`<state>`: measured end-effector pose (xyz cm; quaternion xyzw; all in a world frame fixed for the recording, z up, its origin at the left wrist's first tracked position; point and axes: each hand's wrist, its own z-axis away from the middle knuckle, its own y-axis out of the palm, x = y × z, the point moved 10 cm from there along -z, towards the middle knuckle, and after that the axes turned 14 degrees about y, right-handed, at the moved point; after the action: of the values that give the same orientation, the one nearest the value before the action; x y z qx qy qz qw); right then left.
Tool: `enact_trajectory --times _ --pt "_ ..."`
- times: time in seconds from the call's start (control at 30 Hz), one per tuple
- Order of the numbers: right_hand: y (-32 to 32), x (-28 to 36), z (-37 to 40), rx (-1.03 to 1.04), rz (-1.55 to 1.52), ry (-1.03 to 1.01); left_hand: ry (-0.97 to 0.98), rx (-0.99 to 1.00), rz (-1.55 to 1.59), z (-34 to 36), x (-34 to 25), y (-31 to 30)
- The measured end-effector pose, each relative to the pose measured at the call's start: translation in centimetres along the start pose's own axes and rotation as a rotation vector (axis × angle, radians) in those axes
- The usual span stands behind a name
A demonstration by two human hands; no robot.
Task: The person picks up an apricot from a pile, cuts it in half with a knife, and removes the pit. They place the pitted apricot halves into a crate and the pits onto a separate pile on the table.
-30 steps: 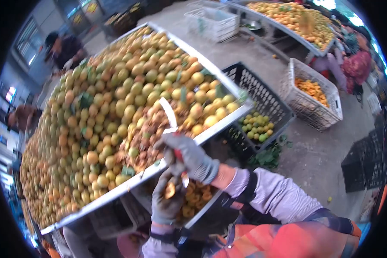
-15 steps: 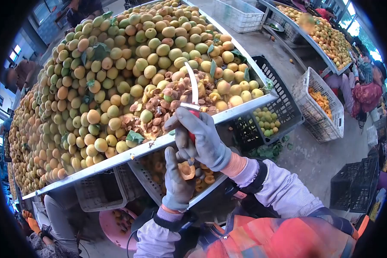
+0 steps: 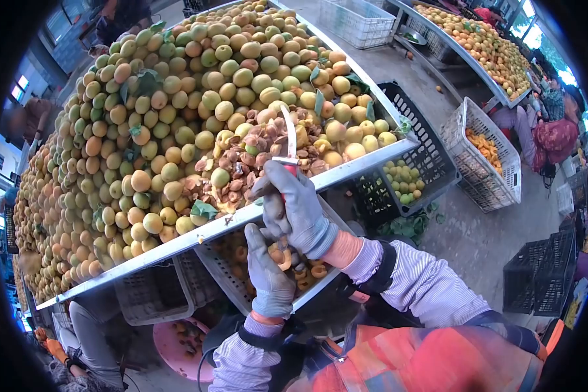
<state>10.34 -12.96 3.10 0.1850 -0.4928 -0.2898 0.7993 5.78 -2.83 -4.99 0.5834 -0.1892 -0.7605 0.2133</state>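
My right hand, in a grey glove, is closed around the red handle of a curved knife, its blade pointing up and away. Just below it, my gloved left hand holds an opened apricot between thumb and fingers, and the right hand's lower fingers reach down to the fruit. Both hands are at the near metal edge of a table, over a crate that has apricot halves in it. Beyond the blade lies a heap of brown pits and scraps.
Whole apricots cover the table. Under its right corner stands a black crate with green fruit. Farther right is a white crate of orange halves. A pink basin sits below left. Other people work around the tables.
My hands have come closer together, and the apricot has turned in my left hand so less of its cut face shows. The knife stays in my right hand.
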Motion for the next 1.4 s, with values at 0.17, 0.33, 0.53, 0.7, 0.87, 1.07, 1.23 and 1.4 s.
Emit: enact_trajectory --times 0.17,0.33,0.53,0.7,0.87,1.07,1.23,1.4 --pt "-1.3 -2.0 -1.4 -0.007 -0.236 0.086 -0.100 0.116 0.026 1.0 -0.9 1.5" --pt "-1.0 -1.8 -1.2 -0.083 -0.164 0.131 -0.058 0.094 -0.128 0.2 -0.6 0.8" --pt "0.0 -0.7 -0.3 -0.034 -0.149 -0.081 0.085 0.246 -0.006 -1.1 -0.2 1.2" --pt "-2.7 -2.4 -2.4 -0.142 -0.415 0.094 0.129 0.371 -0.135 -1.3 -1.5 4.7" --pt "-3.4 -0.2 -3.6 -0.066 -0.606 0.086 0.398 0.399 -0.254 -3.0 -3.3 7.6" --pt "-7.2 5.7 -2.9 -0.172 -0.773 -0.148 0.891 0.776 -0.766 -0.2 -6.0 14.7" --pt "-11.1 10.8 -2.2 -0.031 -0.802 -0.416 -0.379 0.300 0.263 -5.0 0.6 13.9" --pt "-13.9 11.3 -1.9 -0.137 -0.857 -0.425 -0.038 0.432 0.022 -8.8 -2.0 16.4"
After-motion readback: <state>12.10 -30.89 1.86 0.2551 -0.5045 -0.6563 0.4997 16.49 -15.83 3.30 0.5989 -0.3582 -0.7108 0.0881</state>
